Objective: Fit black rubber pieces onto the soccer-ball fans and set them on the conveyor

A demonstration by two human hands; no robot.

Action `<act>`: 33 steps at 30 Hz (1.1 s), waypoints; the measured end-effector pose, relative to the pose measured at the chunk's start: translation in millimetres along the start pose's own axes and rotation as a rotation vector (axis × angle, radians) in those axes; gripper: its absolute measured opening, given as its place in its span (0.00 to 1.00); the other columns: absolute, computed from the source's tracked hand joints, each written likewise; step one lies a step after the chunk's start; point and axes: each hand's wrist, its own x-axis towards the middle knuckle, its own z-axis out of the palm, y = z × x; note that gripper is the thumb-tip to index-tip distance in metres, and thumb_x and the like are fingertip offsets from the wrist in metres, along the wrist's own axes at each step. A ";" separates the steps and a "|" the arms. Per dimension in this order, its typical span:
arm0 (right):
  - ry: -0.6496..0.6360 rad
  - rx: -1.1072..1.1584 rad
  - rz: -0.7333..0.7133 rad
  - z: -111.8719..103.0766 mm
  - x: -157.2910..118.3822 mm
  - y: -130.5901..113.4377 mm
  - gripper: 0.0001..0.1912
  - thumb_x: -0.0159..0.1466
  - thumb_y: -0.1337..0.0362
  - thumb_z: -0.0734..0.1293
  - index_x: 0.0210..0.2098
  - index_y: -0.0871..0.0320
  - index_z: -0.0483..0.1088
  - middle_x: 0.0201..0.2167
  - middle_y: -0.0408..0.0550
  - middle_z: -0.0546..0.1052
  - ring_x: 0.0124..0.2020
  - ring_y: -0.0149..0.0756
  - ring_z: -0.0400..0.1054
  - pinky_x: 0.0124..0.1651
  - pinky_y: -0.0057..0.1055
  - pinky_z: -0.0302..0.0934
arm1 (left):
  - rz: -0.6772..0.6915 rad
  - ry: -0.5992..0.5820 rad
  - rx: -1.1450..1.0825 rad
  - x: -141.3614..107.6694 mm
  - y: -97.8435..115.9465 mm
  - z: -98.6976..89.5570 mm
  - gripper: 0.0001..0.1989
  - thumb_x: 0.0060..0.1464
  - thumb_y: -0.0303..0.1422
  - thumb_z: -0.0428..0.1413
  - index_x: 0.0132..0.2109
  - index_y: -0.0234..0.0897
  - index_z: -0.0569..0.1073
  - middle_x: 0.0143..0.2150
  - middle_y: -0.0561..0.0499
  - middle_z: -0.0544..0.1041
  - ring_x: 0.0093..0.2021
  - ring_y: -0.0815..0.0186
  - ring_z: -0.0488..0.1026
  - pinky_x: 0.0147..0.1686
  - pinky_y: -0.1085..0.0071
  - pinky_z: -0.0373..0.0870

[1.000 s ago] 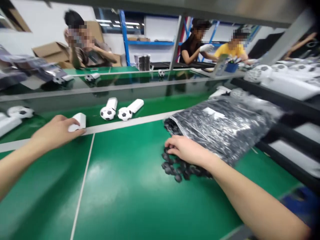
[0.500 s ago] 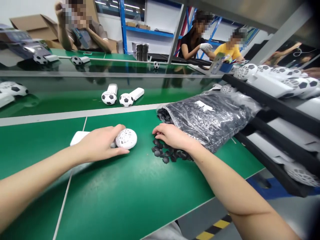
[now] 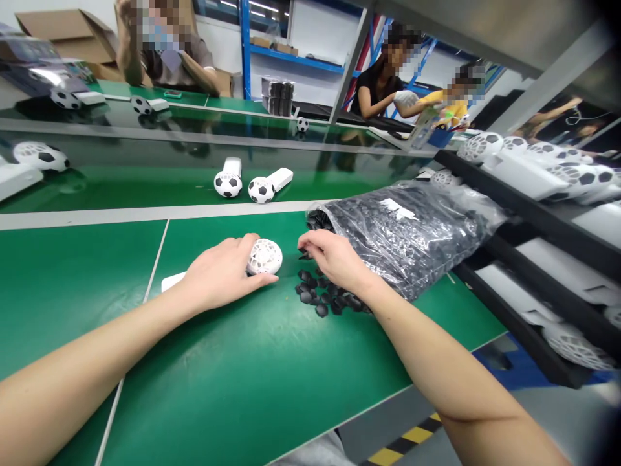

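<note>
My left hand (image 3: 226,272) is wrapped over a white handheld device with a round lattice head (image 3: 265,257), which lies on the green tabletop. Its pale handle shows behind my wrist, and my palm hides the middle. To the right, my right hand (image 3: 330,255) is closed in a pinch, with a small black piece (image 3: 304,254) at the fingertips. Beneath it lies a loose pile of black, angular pieces (image 3: 321,296). More of them fill a clear plastic bag (image 3: 412,226), whose open mouth faces left beside my right hand.
Two finished-looking white devices with black-patched football heads (image 3: 228,184) lie beyond the pale strip (image 3: 97,212). Black trays (image 3: 528,330) of white devices stand at right. Several people sit across the line, one with a gloved hand (image 3: 405,98).
My left hand and the white device have moved right, closer to the black pieces. My right hand has lifted slightly off the pile, and a black piece now shows at its fingertips.
</note>
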 end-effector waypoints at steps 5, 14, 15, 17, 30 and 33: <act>-0.061 0.026 0.061 2.9 -0.3 -0.1 0.10 0.61 0.73 0.60 0.40 0.61 0.71 0.38 0.49 0.75 0.38 0.33 0.68 0.43 0.31 0.61 | 0.015 0.000 -0.012 0.5 -0.5 0.8 0.36 0.46 0.58 0.46 0.55 0.38 0.57 0.43 0.40 0.70 0.44 0.49 0.68 0.37 0.59 0.66; 0.044 0.134 -0.117 -0.5 -4.2 -10.7 0.04 0.60 0.67 0.64 0.31 0.58 0.70 0.30 0.43 0.75 0.32 0.29 0.67 0.36 0.26 0.61 | 0.060 0.018 -0.148 0.0 -3.7 -1.3 0.36 0.45 0.50 0.53 0.59 0.41 0.54 0.56 0.45 0.62 0.49 0.53 0.67 0.41 0.62 0.67; 0.043 0.153 -0.151 -0.6 -5.7 -14.7 0.03 0.60 0.67 0.64 0.31 0.58 0.70 0.29 0.43 0.74 0.31 0.28 0.67 0.35 0.25 0.60 | 0.051 0.027 -0.152 -0.5 -2.7 -0.2 0.36 0.46 0.50 0.53 0.59 0.40 0.55 0.55 0.45 0.62 0.49 0.53 0.67 0.41 0.62 0.67; 0.021 0.141 -0.256 0.5 -8.5 -22.1 0.03 0.60 0.69 0.63 0.32 0.59 0.69 0.29 0.43 0.74 0.31 0.29 0.67 0.36 0.26 0.59 | 0.049 0.040 -0.157 -1.6 0.0 2.2 0.36 0.46 0.49 0.52 0.59 0.40 0.55 0.55 0.45 0.63 0.50 0.53 0.66 0.42 0.62 0.67; 0.059 0.030 -0.303 20.5 -11.5 -34.4 0.06 0.61 0.65 0.63 0.39 0.57 0.66 0.38 0.49 0.70 0.40 0.37 0.63 0.41 0.36 0.57 | 0.142 0.018 -0.236 -3.4 3.1 3.4 0.34 0.45 0.52 0.52 0.58 0.45 0.58 0.55 0.49 0.66 0.51 0.55 0.67 0.46 0.61 0.66; 0.026 0.270 -0.042 20.6 -12.3 -31.7 0.21 0.57 0.59 0.67 0.47 0.56 0.60 0.47 0.52 0.66 0.43 0.40 0.64 0.34 0.34 0.64 | 0.127 0.038 -0.250 -2.9 3.3 3.5 0.33 0.44 0.52 0.54 0.56 0.46 0.60 0.53 0.50 0.68 0.49 0.56 0.67 0.45 0.61 0.66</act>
